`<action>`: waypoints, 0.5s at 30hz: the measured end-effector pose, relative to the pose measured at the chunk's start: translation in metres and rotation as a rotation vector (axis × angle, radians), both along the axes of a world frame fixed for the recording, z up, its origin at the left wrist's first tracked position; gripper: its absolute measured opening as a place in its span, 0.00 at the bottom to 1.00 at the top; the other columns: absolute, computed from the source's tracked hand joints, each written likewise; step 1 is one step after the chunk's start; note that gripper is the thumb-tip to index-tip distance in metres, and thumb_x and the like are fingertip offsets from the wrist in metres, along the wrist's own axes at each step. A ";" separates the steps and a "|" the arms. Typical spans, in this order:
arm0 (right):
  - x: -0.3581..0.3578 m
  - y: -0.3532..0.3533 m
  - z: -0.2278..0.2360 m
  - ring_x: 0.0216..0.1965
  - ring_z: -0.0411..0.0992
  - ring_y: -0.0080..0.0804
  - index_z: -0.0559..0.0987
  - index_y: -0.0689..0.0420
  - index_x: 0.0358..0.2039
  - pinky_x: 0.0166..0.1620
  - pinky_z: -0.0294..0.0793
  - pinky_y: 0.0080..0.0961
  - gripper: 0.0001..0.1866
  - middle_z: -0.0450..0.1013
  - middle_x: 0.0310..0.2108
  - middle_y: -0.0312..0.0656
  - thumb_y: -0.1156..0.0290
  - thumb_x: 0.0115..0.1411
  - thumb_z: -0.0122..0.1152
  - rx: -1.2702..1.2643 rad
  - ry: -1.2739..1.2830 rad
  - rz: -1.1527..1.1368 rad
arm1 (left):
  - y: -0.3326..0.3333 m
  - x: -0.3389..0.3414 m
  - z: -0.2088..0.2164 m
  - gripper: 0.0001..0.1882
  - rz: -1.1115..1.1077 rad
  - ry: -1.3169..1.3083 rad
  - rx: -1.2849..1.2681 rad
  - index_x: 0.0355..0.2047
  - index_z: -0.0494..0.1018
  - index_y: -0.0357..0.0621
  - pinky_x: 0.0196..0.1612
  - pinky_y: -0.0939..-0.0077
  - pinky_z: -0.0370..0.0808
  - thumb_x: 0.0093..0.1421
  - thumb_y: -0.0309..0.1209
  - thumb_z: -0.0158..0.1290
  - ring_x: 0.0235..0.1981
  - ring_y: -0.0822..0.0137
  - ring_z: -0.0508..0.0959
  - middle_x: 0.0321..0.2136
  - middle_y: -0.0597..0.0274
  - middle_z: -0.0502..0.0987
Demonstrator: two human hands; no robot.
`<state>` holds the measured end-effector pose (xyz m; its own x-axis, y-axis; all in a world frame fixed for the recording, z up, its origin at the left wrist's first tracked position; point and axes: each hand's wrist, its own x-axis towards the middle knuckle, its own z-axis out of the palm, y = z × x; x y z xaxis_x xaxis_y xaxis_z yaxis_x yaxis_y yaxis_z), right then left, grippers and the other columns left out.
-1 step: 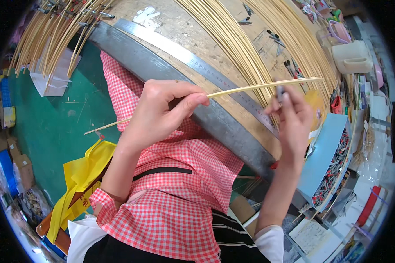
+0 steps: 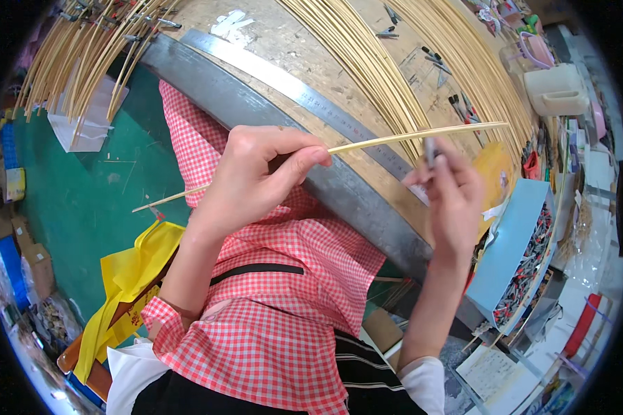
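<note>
The right hand has shifted left, its fingers gripping a blurred grey piece; the left hand pinches the strip, which a loose pinch could let twist.

Bright, fairly even cool-white light, just soft shadow in the hollow under the left hand's curled fingers; glare washes out the upper-left stretch of the steel ruler beyond them, milder sheen on the dark metal bar nearer in. Thin strip at the left fingertips reads crisp, while the right hand's fingers and the grey piece in them are smeared. Fisheye bows straight edges outward from the fingers, rim detail goes soft both sides, bluish flare far lower left, corners black.
</note>
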<state>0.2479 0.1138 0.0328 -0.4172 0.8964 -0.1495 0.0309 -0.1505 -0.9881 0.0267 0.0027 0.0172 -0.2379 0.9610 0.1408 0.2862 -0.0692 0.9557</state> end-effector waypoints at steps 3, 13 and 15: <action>-0.017 -0.038 -0.013 0.25 0.68 0.24 0.70 0.71 0.50 0.33 0.78 0.24 0.15 0.68 0.26 0.42 0.78 0.65 0.44 -0.156 0.227 0.058 | 0.002 0.003 -0.008 0.07 0.011 0.042 0.050 0.28 0.78 0.34 0.20 0.82 0.63 0.58 0.25 0.53 0.16 0.77 0.68 0.18 0.63 0.74; -0.037 -0.075 -0.032 0.29 0.68 0.25 0.68 0.72 0.52 0.40 0.80 0.32 0.17 0.68 0.34 0.44 0.80 0.63 0.47 -0.369 0.535 0.015 | 0.004 0.006 -0.010 0.06 0.028 0.142 0.104 0.28 0.78 0.35 0.22 0.79 0.67 0.57 0.24 0.53 0.18 0.73 0.72 0.20 0.59 0.77; -0.034 -0.076 -0.037 0.29 0.68 0.25 0.69 0.72 0.52 0.40 0.80 0.32 0.17 0.68 0.33 0.44 0.81 0.63 0.47 -0.323 0.550 0.020 | 0.004 0.007 -0.011 0.05 0.028 0.164 0.116 0.28 0.78 0.35 0.23 0.78 0.68 0.57 0.24 0.53 0.19 0.72 0.74 0.21 0.58 0.77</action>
<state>0.2137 0.0382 -0.0042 -0.5262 0.8331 -0.1703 -0.4624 -0.4485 -0.7649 0.0336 0.0071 0.0065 -0.2287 0.9295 0.2892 0.4405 -0.1661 0.8823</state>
